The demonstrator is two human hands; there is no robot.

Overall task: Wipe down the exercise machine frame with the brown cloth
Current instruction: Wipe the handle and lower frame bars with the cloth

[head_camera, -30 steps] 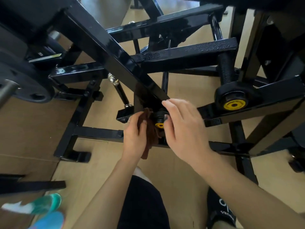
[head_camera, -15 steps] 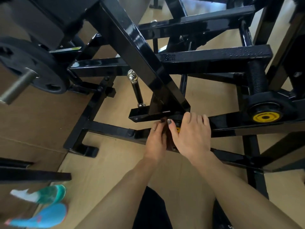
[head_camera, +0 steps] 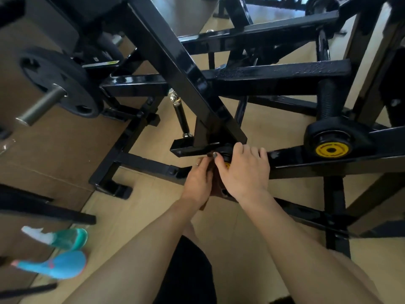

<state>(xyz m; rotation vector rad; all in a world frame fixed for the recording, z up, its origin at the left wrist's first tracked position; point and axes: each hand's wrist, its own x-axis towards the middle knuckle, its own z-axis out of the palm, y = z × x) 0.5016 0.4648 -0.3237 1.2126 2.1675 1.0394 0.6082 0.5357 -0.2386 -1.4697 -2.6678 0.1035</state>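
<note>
The black steel exercise machine frame fills the upper view, with a thick diagonal beam running down to a joint at the centre. My left hand holds the brown cloth against the underside of that joint; only a narrow strip of cloth shows between my hands. My right hand grips a small black knob with a yellow centre on the same joint, thumb on its left side and fingers over the bar behind it.
A larger black knob with a yellow cap sits on the bar to the right. A weight plate on a steel peg stands at the left. Colourful shoes lie on the wooden floor at lower left. Frame legs cross the floor.
The camera has moved, so the frame sits lower and further right in view. My hands have closed in on the joint, and the cloth is now mostly hidden between them.
</note>
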